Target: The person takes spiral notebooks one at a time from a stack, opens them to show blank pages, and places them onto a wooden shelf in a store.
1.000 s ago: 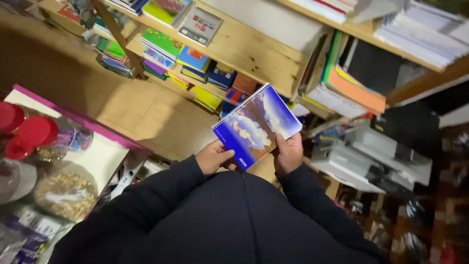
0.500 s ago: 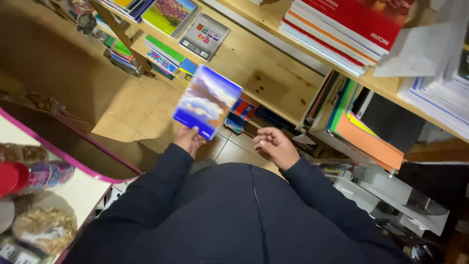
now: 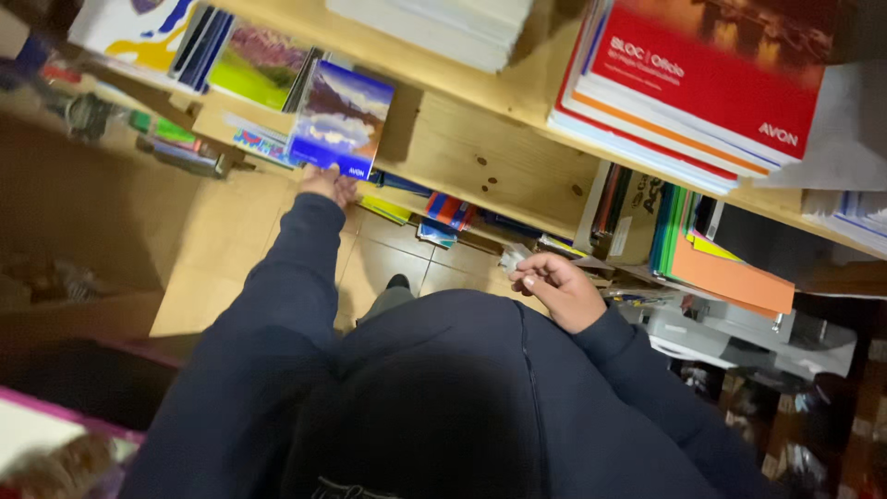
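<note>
My left hand [image 3: 325,181] is stretched out to the wooden shelf [image 3: 480,148] and grips the lower edge of a notebook [image 3: 340,118] with a blue sky and mountain cover. The notebook stands upright against the shelf, next to another notebook with a green and purple landscape cover [image 3: 257,66]. My right hand [image 3: 554,288] hangs back near my chest, fingers loosely curled, holding nothing. Both arms wear dark blue sleeves.
A stack of red-covered pads [image 3: 702,83] and white paper [image 3: 434,28] lie on the upper shelf. Orange and green folders [image 3: 721,268] stand at right. Coloured books [image 3: 443,211] fill the low shelf. A grey printer [image 3: 739,333] sits at lower right. Tiled floor [image 3: 222,240] below.
My left hand has carried the notebook up and left to the shelf beside the other notebooks. My right hand let go earlier and has drawn back toward my body.
</note>
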